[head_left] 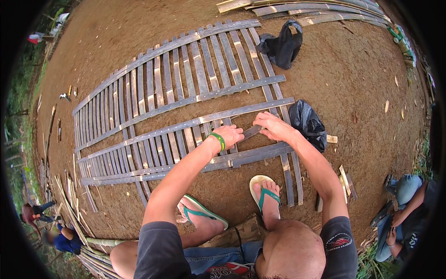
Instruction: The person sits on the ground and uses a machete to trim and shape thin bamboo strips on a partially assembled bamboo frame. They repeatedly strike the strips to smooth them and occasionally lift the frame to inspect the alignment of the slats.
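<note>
Soft daylight, strong fisheye curvature, rim perhaps blurry.

Worn on the head, the one fisheye camera looks steeply down at the nearby hands (231, 136) and dirt ground (350, 88).

Site type: open-air work yard. From where I stand, bare brown soil (353, 88) forms the floor on all sides of the grip of the right hand (275, 128) on a dark strip (251, 133). Left of and beyond the grip: a slatted panel (200, 98), laid on the ground. Well beyond, to the right: stacked long split pieces (320, 8). Nearer and left: loose poles (104, 242). Far left: green vegetation (21, 121), bordering the soil.
</note>
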Available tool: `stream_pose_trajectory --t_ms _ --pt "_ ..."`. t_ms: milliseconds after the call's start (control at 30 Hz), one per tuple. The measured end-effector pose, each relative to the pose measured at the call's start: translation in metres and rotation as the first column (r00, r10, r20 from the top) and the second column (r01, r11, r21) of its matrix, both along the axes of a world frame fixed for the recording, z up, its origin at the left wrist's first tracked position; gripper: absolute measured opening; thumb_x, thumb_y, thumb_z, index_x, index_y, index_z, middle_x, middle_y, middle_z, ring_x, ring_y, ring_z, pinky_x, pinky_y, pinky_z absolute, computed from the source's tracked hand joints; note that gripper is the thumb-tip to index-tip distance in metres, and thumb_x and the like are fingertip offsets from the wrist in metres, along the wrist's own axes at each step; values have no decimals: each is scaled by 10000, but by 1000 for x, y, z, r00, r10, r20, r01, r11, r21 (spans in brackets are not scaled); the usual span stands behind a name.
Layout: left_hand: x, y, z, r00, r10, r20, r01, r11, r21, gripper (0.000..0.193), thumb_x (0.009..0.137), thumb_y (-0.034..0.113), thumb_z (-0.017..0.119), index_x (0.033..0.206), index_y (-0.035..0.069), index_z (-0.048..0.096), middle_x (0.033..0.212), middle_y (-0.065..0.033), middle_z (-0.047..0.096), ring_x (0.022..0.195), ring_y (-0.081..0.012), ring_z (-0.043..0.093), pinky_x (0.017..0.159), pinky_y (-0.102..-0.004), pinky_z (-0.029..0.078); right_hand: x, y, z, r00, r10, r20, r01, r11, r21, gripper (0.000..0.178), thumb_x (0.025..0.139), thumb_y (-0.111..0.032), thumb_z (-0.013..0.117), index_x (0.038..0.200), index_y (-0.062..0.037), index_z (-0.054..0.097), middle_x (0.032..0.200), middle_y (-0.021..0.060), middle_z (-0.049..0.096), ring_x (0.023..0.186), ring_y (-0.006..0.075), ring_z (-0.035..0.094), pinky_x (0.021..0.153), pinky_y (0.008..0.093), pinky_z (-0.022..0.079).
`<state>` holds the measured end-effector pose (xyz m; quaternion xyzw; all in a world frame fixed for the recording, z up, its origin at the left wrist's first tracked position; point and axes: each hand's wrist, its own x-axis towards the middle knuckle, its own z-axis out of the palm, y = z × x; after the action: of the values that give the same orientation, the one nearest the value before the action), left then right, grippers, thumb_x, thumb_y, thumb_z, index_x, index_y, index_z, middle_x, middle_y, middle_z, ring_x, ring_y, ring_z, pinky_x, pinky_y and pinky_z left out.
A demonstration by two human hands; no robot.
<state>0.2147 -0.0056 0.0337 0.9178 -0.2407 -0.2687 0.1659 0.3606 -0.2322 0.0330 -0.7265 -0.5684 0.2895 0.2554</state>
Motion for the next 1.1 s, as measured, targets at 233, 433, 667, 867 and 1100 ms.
stream_pose_trajectory --t_ms 233,433,667,867,1100 --pt "10 -4 -1 996 73 -43 -76 993 -87 335 766 98 845 990 76 598 1077 -81 631 1119 -326 628 930 -467 544 12 10 -13 993 111 50 -113 993 40 396 748 -13 816 1131 -39 717 1147 89 653 1200 322 581 1035 438 470" --pt "9 0 -8 991 127 -39 -131 981 -140 345 741 64 845 932 93 559 968 -72 625 1033 -331 634 899 -447 535 -25 16 -17 982 159 103 -163 986 33 341 758 -83 813 1090 -96 735 1102 31 613 1158 277 548 998 460 436" --pt "-44 -20 9 699 656 285 -564 750 -346 348 779 132 841 1047 84 623 1063 -120 588 1061 -353 580 904 -468 494 -58 26 -5 984 -170 57 173 984 -54 327 882 -149 731 1192 -44 723 1169 144 659 1186 342 598 997 455 491" --pt "-101 -53 3 438 852 286 -793 516 -324 560 761 344 882 1191 47 679 1109 -132 584 1051 -352 560 891 -470 456 -98 69 -8 709 -693 -131 673 720 -169 494 850 -272 812 1243 -10 672 806 166 762 805 389 750 772 509 580" --pt "-133 -73 -7 433 861 266 -819 499 -282 665 722 425 904 1249 80 690 1235 -160 523 1184 -367 496 1025 -491 389 -89 75 -27 697 -650 -303 622 758 -197 460 842 -151 803 1254 -13 654 868 165 778 854 371 758 812 487 580"
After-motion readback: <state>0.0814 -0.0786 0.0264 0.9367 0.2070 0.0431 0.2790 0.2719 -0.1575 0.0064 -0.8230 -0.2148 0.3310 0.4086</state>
